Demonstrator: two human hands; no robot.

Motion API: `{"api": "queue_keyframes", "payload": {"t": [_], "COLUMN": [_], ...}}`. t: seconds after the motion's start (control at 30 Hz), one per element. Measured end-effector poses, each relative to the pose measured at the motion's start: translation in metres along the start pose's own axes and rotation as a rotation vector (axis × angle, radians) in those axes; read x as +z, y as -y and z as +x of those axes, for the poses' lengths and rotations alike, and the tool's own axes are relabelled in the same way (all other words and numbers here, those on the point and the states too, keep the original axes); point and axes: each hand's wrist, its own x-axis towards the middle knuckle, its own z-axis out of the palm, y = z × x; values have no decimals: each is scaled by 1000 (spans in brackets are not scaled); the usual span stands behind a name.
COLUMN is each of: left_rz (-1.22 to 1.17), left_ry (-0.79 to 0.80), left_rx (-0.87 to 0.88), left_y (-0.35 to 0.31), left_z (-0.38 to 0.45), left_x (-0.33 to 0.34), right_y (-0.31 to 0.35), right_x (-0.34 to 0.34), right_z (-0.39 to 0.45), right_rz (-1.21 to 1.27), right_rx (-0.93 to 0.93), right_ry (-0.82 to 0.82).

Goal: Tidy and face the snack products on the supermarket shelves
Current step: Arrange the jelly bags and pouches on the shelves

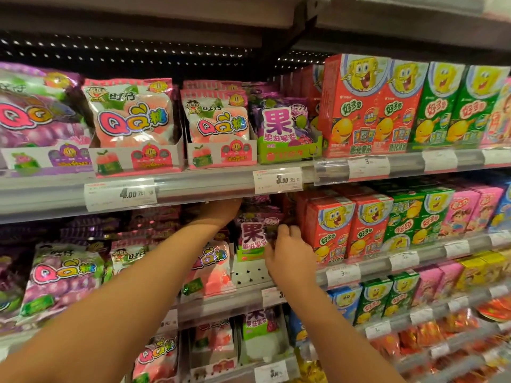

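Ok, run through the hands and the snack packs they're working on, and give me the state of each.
Left hand: reaching deep into the second shelf under the price rail, fingers hidden.
Right hand: fingers curled on the purple fruit gummy bag's edge.
Purple fruit gummy bag: upright, facing forward.
Peach QQ bag: upright beside it, partly behind the left arm.
Red SpongeBob boxes: upright, faced.

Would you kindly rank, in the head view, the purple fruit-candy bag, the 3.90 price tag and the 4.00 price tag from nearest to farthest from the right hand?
1. Purple fruit-candy bag: touching the right hand, on its left side.
2. 3.90 price tag: on the shelf rail directly above.
3. 4.00 price tag: same rail, far to the left.
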Motion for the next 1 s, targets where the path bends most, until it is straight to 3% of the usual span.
{"api": "queue_keyframes", "payload": {"t": [0.07,0.17,0.23,0.33,0.53,0.67,0.87,1.0], "left_rz": [43,-144,-171,36,162,189,210,117], "left_ry": [-103,-226,-174,-42,26,23,262,164], "left_rx": [-103,-45,1,35,59,61,107,23], "left_y": [1,9,14,16,11,16,13,22], "left_z": [-8,-20,-26,-26,-10,10,31,32], "left_x": [1,8,12,15,24,27,19,17], "right_y": [1,6,12,17,14,11,11,8], "right_x": [2,0,-2,-4,6,13,17,16], "right_z": [-2,5,14,28,35,32,29,29], "right_rz": [31,76,66,-1,-75,-75,-54,-107], "right_rx": [-61,-104,-106,-99,-40,-28,1,-6], "right_ry": [-64,-93,-70,11,144,107,119,114]}}
